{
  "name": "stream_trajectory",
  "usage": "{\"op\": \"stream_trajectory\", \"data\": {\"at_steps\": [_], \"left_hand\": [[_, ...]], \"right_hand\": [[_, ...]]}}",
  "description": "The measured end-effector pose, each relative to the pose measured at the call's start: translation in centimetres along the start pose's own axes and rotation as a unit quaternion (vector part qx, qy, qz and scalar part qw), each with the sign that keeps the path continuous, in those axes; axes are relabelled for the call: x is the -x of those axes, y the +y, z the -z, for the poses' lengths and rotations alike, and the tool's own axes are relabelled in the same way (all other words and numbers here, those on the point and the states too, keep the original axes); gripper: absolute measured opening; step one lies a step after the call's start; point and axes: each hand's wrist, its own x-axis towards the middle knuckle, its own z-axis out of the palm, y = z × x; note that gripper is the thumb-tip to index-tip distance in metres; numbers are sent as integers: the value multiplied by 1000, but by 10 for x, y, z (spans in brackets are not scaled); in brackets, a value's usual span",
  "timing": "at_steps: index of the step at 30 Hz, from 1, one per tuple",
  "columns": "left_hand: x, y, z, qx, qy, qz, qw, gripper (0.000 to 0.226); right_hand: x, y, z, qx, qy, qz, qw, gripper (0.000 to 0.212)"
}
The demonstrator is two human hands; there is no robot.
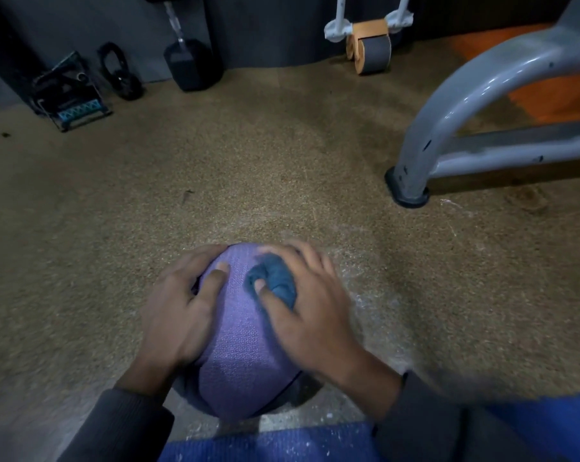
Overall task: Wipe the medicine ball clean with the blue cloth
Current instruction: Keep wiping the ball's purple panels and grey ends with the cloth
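Note:
A purple textured medicine ball [238, 341] rests on the speckled brown floor just in front of me. My left hand [178, 305] lies flat on the ball's left side, fingers spread over its top. My right hand [310, 308] presses a bunched blue cloth [273, 276] against the ball's upper right; the thumb and fingers close around the cloth. The right hand is slightly blurred. The lower part of the ball is dark and partly hidden by my wrists and sleeves.
A grey metal machine frame [455, 105] stands at the right, its foot [408, 191] on the floor. A dumbbell [192, 61], a black kettlebell [122, 73] and a small rack [68, 95] sit by the back wall. An ab roller [370, 48] is at the back. A blue mat edge [265, 445] lies near me.

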Motion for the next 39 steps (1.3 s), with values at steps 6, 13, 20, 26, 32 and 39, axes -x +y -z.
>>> {"op": "stream_trajectory", "data": {"at_steps": [6,13,20,26,32,39], "left_hand": [[2,6,-3,-14,-3,-9,1000,56],[-1,1,-2,15,-14,-22,1000,48],[4,-1,-2,34,-6,-31,999,42],[-4,3,-3,-12,-25,-25,999,59],[6,6,-2,-20,-14,-33,999,57],[6,1,-1,9,-30,-62,998,46]], "right_hand": [[-49,58,0,-208,-98,-333,915,24],[-11,12,3,-27,-22,-15,999,40],[-50,50,5,-205,-109,-314,921,24],[-21,0,1,30,-26,-8,999,38],[-49,42,8,-183,-111,-283,935,21],[-36,11,9,-25,-127,-108,986,35]]}}
